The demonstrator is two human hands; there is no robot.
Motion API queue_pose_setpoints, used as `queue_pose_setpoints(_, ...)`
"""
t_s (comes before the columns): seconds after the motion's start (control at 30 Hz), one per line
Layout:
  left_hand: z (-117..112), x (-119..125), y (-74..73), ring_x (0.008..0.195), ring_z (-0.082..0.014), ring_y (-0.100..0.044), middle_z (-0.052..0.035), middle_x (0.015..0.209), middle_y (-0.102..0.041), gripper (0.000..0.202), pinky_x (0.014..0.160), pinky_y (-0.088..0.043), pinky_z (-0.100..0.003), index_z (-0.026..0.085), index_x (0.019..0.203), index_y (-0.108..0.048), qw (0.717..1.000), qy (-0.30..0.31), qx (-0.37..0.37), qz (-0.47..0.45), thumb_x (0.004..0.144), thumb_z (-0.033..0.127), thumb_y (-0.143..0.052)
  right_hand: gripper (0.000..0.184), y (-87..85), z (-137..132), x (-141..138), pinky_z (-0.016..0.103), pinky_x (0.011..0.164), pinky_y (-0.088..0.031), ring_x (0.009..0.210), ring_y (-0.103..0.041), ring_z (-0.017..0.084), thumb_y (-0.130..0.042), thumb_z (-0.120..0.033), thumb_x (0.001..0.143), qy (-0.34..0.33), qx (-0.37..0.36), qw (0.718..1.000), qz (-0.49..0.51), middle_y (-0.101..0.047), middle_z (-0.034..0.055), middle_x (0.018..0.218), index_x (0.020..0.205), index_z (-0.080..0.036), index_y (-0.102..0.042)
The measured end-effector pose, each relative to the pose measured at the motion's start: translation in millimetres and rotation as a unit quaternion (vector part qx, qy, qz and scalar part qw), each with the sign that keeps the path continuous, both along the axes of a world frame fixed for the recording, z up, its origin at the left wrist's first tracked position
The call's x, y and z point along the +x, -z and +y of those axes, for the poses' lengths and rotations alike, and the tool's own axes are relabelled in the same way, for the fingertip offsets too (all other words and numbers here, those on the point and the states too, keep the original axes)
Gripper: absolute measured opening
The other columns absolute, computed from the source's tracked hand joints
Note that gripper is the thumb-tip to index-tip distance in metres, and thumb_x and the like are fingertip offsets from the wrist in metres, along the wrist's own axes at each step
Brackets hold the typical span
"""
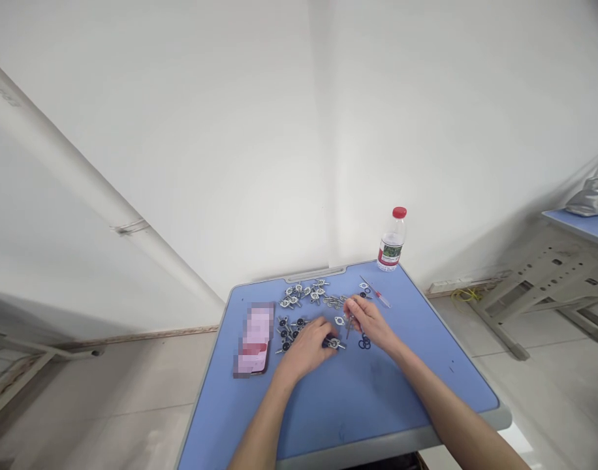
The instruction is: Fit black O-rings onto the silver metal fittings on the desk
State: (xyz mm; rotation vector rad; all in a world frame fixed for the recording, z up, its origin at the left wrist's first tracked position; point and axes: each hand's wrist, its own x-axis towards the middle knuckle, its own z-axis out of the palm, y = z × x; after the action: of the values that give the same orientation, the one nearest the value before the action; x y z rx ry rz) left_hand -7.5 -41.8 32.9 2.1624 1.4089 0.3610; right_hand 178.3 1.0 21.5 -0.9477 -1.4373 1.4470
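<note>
My left hand [306, 349] rests on the blue desk [401, 385], fingers curled around a small metal fitting with a black ring [333, 343]. My right hand [370, 320] pinches a thin metal tool [348, 324] pointing down beside that fitting. A few black rubber rings [364, 343] lie just below my right hand. Several more metal fittings [309, 294] are spread toward the desk's far edge, and others with black rings [286, 333] lie left of my left hand.
A phone in a pink case [254, 339] lies at the desk's left. A water bottle with a red cap [392, 240] stands at the far right corner, a red-tipped pen-like tool [377, 294] near it. Another desk [583, 225] with a silver bag [593, 196] stands to the right.
</note>
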Motion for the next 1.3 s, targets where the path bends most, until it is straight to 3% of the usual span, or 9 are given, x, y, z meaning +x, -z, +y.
queue_pose_setpoints(0.23, -1, 3, -2.2, 0.092, -0.0210, -0.056, -0.0028, 0.096, -0.058, 0.017, 0.080, -0.043, -0.031, 0.021, 0.091, -0.062, 1.000, -0.005, -0.009, -0.006, 0.074, 0.021, -0.061, 0.035, -0.4, -13, -6, 0.024, 0.050, -0.037, 0.052, -0.044, 0.012, -0.043, -0.050, 0.093, -0.020, 0.104, 0.990, -0.094, -0.048, -0.0027, 0.059, 0.076, -0.022, -0.055)
queue_pose_setpoints(0.73, -3, 0, 4.4, 0.089, -0.0214, -0.058, -0.0021, 0.092, -0.061, 0.021, 0.076, -0.042, -0.029, 0.022, 0.093, -0.064, 1.000, 0.009, 0.013, 0.002, 0.074, 0.030, -0.068, 0.029, 3.1, -17, -5, 0.028, 0.052, -0.036, 0.052, -0.046, 0.015, -0.044, -0.043, 0.093, -0.027, 0.140, 0.978, -0.154, -0.050, -0.0018, 0.056, 0.076, -0.023, -0.055)
queue_pose_setpoints(1.07, -3, 1, 1.4, 0.088, -0.0217, -0.058, -0.0032, 0.092, -0.061, 0.021, 0.076, -0.042, -0.029, 0.021, 0.095, -0.064, 1.000, 0.011, 0.002, 0.022, 0.075, 0.027, -0.065, 0.031, -1.9, -18, -4, 0.027, 0.051, -0.037, 0.053, -0.046, 0.014, -0.039, -0.043, 0.096, -0.028, 0.158, 0.968, -0.193, -0.050, -0.0020, 0.057, 0.079, -0.022, -0.054)
queue_pose_setpoints(1.3, -1, 2, 2.5, 0.087, -0.0208, -0.057, -0.0018, 0.089, -0.060, 0.018, 0.076, -0.041, -0.028, 0.022, 0.093, -0.062, 1.000, 0.006, 0.003, 0.010, 0.075, 0.025, -0.063, 0.032, -2.4, -18, -2, 0.028, 0.059, -0.041, 0.061, -0.051, 0.014, -0.035, -0.042, 0.098, -0.028, 0.191, 0.964, -0.184, -0.053, -0.0005, 0.066, 0.084, -0.021, -0.054)
